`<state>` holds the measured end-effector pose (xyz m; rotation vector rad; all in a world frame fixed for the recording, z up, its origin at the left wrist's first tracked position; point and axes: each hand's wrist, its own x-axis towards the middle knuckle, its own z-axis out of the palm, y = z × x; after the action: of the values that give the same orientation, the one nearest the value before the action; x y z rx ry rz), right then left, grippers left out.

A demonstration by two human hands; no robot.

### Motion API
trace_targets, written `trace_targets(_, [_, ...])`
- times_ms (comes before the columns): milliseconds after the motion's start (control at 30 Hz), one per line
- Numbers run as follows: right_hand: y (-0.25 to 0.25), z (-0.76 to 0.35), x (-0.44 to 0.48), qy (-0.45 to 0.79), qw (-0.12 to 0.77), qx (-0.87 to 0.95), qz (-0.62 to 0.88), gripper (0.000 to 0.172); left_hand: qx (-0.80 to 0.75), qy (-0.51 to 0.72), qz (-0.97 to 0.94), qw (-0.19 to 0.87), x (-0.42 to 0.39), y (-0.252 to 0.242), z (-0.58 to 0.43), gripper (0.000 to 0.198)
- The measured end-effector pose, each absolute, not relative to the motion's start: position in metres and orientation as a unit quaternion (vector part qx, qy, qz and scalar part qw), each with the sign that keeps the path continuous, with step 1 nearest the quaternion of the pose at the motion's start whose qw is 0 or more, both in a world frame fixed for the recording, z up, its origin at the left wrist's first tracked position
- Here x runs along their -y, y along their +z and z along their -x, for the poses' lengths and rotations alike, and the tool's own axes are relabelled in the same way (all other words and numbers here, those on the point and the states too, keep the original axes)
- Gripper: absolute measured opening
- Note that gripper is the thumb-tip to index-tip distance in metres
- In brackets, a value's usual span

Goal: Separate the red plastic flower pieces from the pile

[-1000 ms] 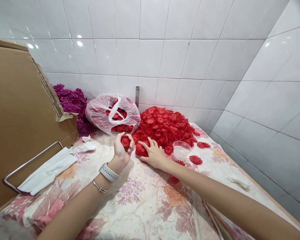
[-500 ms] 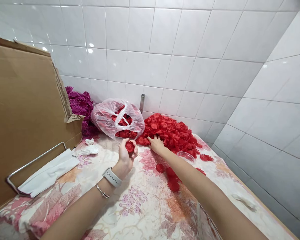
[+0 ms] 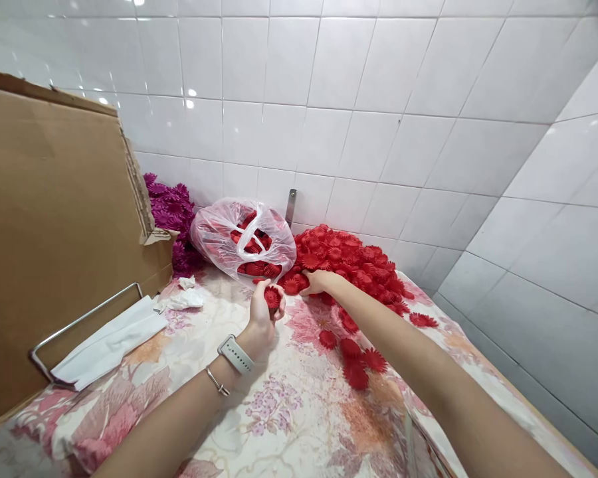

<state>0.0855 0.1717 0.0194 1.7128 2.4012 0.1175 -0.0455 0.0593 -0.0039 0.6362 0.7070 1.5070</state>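
Observation:
My left hand (image 3: 263, 315) is curled around a red artificial flower head (image 3: 272, 298), whose fringed face shows between the fingers and thumb. A pale watch and a thin bracelet are on that wrist. My right hand (image 3: 319, 283) reaches to the near left edge of a heap of red flower heads (image 3: 361, 262). Its thumb and fingertips close on a red flower head (image 3: 292, 285) lying there. Just behind my hands sits a clear plastic bag (image 3: 214, 229) with more red flower heads inside.
Several loose red flower heads (image 3: 355, 372) lie beside my right forearm. Purple flower heads (image 3: 172, 212) are piled behind a cardboard box (image 3: 54, 232) at left. Near the box are a metal wire frame (image 3: 87, 317), white paper (image 3: 110, 342) and crumpled tissue (image 3: 184, 299). Tiled walls (image 3: 359, 73) border the flowered tablecloth (image 3: 279, 438).
My right hand has drawn its spread fingers together around a flower head at the heap's edge. My left hand still holds its flower head. The view has shifted slightly left.

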Motion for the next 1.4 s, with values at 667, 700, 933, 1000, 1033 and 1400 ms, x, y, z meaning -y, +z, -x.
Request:
trace_targets(667, [0.008, -0.119, 0.005, 0.003, 0.121, -0.788, -0.603, 0.032, -0.368, 0.672, -0.325, 0.554, -0.065, -0.017, 0.045, 0.029])
trace_targets(700, [0.004, -0.120, 0.005, 0.000, 0.121, -0.784, -0.609, 0.031, -0.370, 0.669, -0.326, 0.556, -0.065, -0.017, 0.044, 0.029])
trace_targets(933, [0.021, -0.112, -0.047, 0.035, 0.052, -0.799, -0.598, 0.028, -0.390, 0.638, -0.317, 0.583, -0.065, -0.021, 0.042, 0.029])
trace_targets(1000, [0.033, -0.106, -0.067, 0.057, 0.023, -0.795, -0.603, 0.029, -0.392, 0.632, -0.312, 0.592, -0.065, -0.021, 0.042, 0.031])
trace_targets(1033, [0.037, -0.103, -0.075, 0.061, 0.016, -0.793, -0.606, 0.030, -0.392, 0.628, -0.311, 0.596, -0.064, -0.020, 0.041, 0.032])
trace_targets(1400, [0.037, -0.120, -0.014, 0.099, -0.135, -0.797, -0.581, 0.029, -0.355, 0.569, -0.371, 0.643, -0.043, -0.010, 0.029, 0.040])
